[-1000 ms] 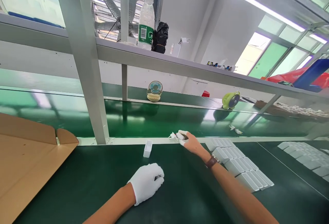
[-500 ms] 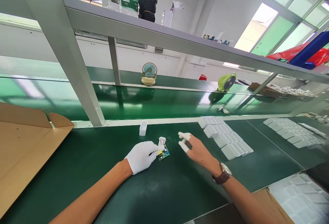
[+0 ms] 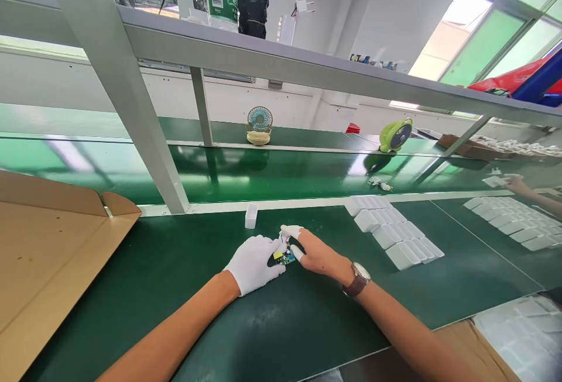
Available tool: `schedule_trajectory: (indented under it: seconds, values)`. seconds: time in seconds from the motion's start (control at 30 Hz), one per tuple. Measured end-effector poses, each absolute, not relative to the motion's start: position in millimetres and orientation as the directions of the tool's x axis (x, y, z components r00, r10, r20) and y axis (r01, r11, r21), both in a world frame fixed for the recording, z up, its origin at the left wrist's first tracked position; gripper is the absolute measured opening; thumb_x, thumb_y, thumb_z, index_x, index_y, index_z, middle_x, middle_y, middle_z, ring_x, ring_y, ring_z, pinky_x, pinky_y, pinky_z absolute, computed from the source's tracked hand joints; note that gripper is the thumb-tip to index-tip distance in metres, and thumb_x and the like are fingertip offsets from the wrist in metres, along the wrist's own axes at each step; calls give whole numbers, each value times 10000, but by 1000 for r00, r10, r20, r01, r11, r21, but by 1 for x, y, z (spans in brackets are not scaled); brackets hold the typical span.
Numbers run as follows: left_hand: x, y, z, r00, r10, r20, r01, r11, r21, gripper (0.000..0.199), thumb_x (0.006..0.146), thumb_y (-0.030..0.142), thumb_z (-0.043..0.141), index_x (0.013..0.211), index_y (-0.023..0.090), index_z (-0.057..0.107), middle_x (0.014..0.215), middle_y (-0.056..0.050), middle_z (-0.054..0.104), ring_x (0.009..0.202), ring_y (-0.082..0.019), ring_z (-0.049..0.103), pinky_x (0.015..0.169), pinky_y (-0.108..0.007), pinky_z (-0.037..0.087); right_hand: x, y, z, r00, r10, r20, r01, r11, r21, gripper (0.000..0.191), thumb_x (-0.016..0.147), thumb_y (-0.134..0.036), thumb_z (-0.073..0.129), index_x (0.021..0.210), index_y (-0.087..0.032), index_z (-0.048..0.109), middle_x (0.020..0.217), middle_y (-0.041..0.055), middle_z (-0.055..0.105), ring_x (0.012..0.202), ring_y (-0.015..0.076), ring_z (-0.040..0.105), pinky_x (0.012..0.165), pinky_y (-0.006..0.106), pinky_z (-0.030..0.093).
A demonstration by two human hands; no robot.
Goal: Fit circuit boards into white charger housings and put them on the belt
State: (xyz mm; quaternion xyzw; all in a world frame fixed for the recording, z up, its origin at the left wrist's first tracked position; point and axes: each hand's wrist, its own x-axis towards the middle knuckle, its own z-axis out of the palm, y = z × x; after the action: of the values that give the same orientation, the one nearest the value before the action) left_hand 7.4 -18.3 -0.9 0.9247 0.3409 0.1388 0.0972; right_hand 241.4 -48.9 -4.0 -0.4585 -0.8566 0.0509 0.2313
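Note:
A small green circuit board [image 3: 287, 257] with a yellow component lies between my two hands over the green bench. Joined to it by thin wires is a white plastic piece [image 3: 284, 241], partly covered by fingers. My left hand [image 3: 253, 265], in a white glove, grips the board from its left side. My right hand [image 3: 318, 253] has white finger covers and a wristwatch. Its thumb and forefinger close around the upper right of the board and the white piece. Just beyond my left hand stands a small open white plastic box [image 3: 251, 216].
Rows of white plastic cases [image 3: 395, 231] lie to the right, with more cases [image 3: 516, 221] farther along. A cardboard box [image 3: 65, 253] fills the left. A metal post [image 3: 144, 136] and shelf [image 3: 285, 54] stand ahead. A co-worker's hand [image 3: 518, 184] holds a white piece at far right.
My right hand has moved left onto the board and its white piece. My left glove's fingers have spread around the board. A co-worker's hand has come into view at far right.

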Motion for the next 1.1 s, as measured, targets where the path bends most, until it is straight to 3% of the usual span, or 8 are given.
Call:
schedule_trajectory:
  seconds: [0.23,0.33,0.5,0.63,0.73,0.87,1.03,1.1]
  values:
    - [2,-17,0,750,601,277,499,-788,360,284,743,101,563,982,253,575,925,-11,635,819,-222,547,732,-350,401,249,-63,-9,-552,731,401,721,660,-209,525,902,-14,468,1357,-246,586,1080,112,668,1027,282,616,951,554,537]
    - [0,-15,1,775,575,263,469,-801,371,353,732,27,507,977,267,591,948,3,652,798,-213,541,736,-348,398,247,-76,-7,-559,724,403,713,668,-210,573,889,-16,481,1404,-259,543,1198,113,641,1153,290,579,1050,569,482]
    - [0,-17,7,683,689,241,546,-702,458,177,911,269,554,1076,260,618,1041,-34,662,883,-235,582,785,-365,423,239,-79,-1,-326,863,386,808,466,-361,574,983,-219,546,1524,-226,356,1490,137,482,1371,280,477,1122,514,466]
    - [4,-20,10,677,707,205,576,-682,450,450,718,564,782,1042,284,644,960,-22,653,927,-277,585,806,-388,430,237,-74,1,-324,855,405,820,468,-331,438,974,-203,554,1410,-234,522,1283,122,652,1169,307,608,986,537,528]
    - [5,-19,9,699,683,215,571,-713,408,307,800,483,736,1012,282,640,923,-13,657,905,-262,586,794,-383,419,236,-76,3,-339,838,428,816,488,-309,343,971,-165,539,1285,-263,635,1141,96,719,997,293,654,862,510,546]
    - [5,-18,7,722,648,242,543,-748,382,82,909,267,583,985,264,614,926,-2,669,865,-228,579,776,-371,410,234,-78,11,-301,826,477,820,480,-313,324,993,-178,545,1287,-279,633,1242,84,691,1145,286,621,974,505,503]
    - [4,-18,11,750,595,290,483,-791,375,178,890,124,502,947,256,607,948,6,674,832,-198,581,762,-356,426,233,-72,20,-468,840,274,775,539,-330,683,893,-271,718,1511,-260,429,1539,99,486,1502,349,307,1180,560,344]
    - [1,-13,12,679,633,371,515,-771,375,169,901,172,534,1016,254,626,1008,-21,675,927,-222,600,840,-376,448,234,-67,18,-508,846,159,761,528,-378,807,857,-257,735,1562,-242,345,1547,125,471,1501,342,319,1161,525,386]
